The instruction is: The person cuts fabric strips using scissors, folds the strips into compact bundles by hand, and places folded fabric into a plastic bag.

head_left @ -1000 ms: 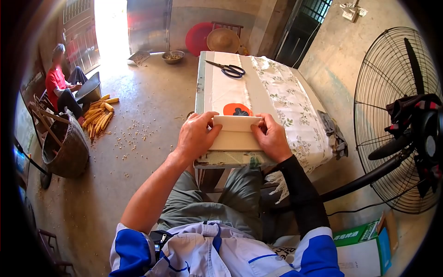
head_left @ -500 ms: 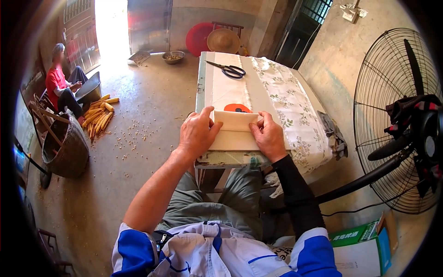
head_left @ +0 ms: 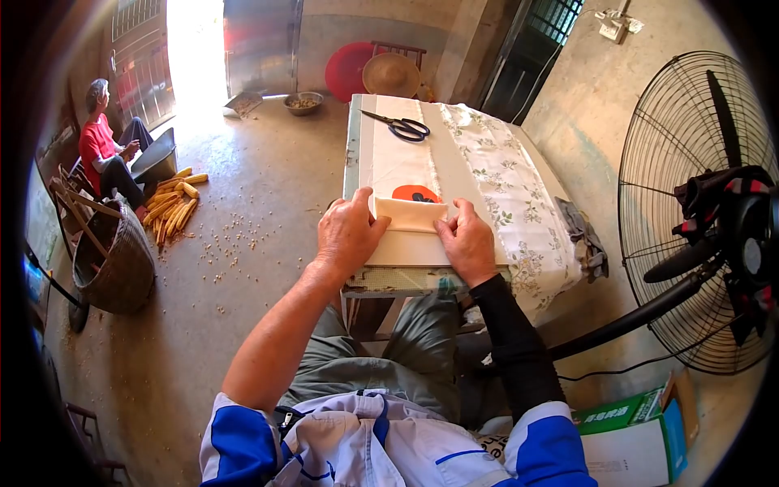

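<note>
A folded piece of cream cloth point(head_left: 411, 215) is held by its two ends just above the near end of the table. My left hand point(head_left: 347, 234) pinches its left end between thumb and fingers. The right end is pinched in the same way by my right hand point(head_left: 469, 243), whose forearm wears a black sleeve. Right behind the cloth lies a flat orange-red piece point(head_left: 403, 192) with a dark shape on it, partly hidden. Farther back, dark-handled scissors point(head_left: 403, 127) rest on a strip of white fabric point(head_left: 398, 158).
Floral fabric point(head_left: 507, 174) drapes over the table's right side. A large black fan point(head_left: 698, 211) stands at right, above a green-and-white box point(head_left: 625, 438). At left, a seated person point(head_left: 101, 142) is beside corn cobs point(head_left: 172, 203) and a woven basket point(head_left: 118, 260).
Both hands keep their pinch on the cloth. My right hand has shifted slightly left, bringing the hands a little closer together. Scissors and fabrics keep their places on the table.
</note>
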### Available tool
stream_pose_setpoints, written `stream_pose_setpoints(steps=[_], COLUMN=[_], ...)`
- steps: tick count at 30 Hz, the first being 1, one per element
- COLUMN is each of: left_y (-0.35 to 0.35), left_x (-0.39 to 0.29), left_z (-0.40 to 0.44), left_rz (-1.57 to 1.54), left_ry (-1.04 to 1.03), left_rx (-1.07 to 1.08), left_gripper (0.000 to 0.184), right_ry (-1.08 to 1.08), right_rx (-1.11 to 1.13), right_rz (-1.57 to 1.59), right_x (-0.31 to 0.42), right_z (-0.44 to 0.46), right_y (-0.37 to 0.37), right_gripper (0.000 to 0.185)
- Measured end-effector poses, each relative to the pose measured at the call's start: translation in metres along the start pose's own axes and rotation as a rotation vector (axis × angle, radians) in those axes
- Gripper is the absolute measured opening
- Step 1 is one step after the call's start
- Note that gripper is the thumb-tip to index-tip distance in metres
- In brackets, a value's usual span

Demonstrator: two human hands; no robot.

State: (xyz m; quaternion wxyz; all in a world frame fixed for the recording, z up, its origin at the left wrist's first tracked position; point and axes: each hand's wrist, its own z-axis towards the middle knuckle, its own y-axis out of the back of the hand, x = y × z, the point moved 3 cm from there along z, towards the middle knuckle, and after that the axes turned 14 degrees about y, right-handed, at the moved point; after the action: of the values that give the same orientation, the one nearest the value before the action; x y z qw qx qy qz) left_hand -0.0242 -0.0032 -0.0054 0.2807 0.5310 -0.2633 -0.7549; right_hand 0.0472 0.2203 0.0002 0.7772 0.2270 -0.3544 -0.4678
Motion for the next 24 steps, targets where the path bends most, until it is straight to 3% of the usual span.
stream_pose_setpoints(steps=[14,17,20,23,24], left_y=[-0.005,-0.007,-0.007,-0.011,-0.011], left_x=[0.004,0.005,0.004,0.01,0.009], left_z=[-0.004,-0.002,-0.003,0.004,0.006], left_rz=[0.048,0.054,0.057,0.039,0.03], left_ry=[-0.036,-0.036,-0.01,0.048,0.075], left_rx=[-0.111,-0.123,-0.095,-0.018,0.011], left_gripper=[0.051,0.051,0.051,0.05,0.05], right_ry=[0.026,0.162,0.428,0.529,0.47], right_rx=[0.043,0.024,0.062,0.217,0.294], right_rz=[-0.186,-0.225,-0.102,-0.086,-0.08], right_x=[0.009,0.031,0.053,0.058,0.057], right_z=[-0.001,0.0,0.0,-0.003,-0.001], right_y=[0.001,0.005,-0.012,-0.046,-0.044], right_gripper=[0.042,0.049,0.063,0.085,0.092])
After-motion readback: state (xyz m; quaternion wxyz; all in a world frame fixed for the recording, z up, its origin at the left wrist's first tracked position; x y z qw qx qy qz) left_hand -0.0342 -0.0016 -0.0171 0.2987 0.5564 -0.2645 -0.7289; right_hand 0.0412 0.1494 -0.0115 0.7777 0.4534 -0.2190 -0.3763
